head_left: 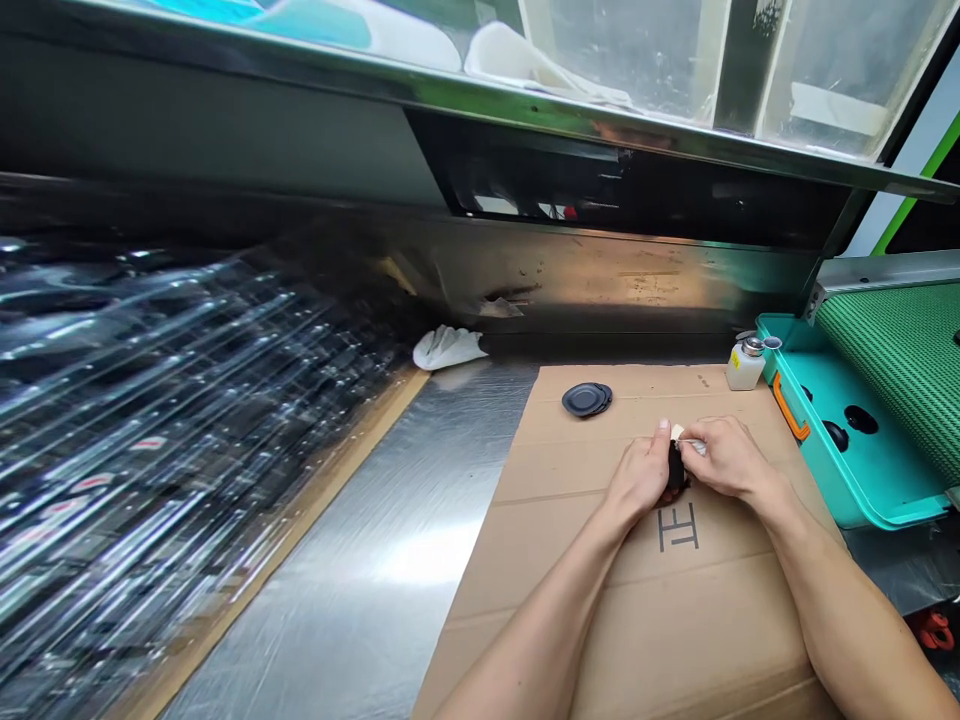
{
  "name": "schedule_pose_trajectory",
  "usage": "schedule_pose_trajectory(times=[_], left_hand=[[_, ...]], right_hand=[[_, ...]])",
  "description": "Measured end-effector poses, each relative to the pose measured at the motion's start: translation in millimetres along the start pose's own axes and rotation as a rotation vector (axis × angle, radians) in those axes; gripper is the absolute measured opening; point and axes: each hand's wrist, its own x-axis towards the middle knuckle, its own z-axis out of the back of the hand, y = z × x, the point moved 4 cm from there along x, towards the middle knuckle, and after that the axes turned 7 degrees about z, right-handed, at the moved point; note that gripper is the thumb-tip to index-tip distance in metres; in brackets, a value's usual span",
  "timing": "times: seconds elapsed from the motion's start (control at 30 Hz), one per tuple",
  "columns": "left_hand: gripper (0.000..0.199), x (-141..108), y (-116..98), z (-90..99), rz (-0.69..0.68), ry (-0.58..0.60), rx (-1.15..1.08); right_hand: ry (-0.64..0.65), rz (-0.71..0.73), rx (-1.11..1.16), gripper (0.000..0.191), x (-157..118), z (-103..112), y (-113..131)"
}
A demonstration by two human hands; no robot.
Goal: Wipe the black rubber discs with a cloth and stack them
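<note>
My left hand point(643, 468) is closed around a small black part point(676, 468), held upright over the cardboard sheet point(540, 510). Fingers pinched, my right hand point(724, 455) meets it from the other side. Something thin and pale shows between the right fingertips by the top of the black part; its kind is too small to make out. Much of the black part is hidden by the fingers. Up and to the left of my hands, a little stack of flat black rounded pieces point(587, 400) lies on the cardboard.
A white pump bottle point(745, 364) stands at the cardboard's far right corner. Beside it, a teal bin point(862, 490) with an orange handle holds several black pieces, near a green conveyor belt point(900, 325). Plastic-wrapped stacks point(172, 450) fill the left; a white glove point(448, 348) lies behind.
</note>
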Motion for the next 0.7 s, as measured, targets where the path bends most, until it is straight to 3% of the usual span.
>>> schedule_pose_trajectory(times=[0.7], left_hand=[[0.070,2.2,-0.1,1.0,0.020,-0.038,0.026]], right_hand=[[-0.056,-0.022,-0.008,0.020,0.8,-2.6,0.1]])
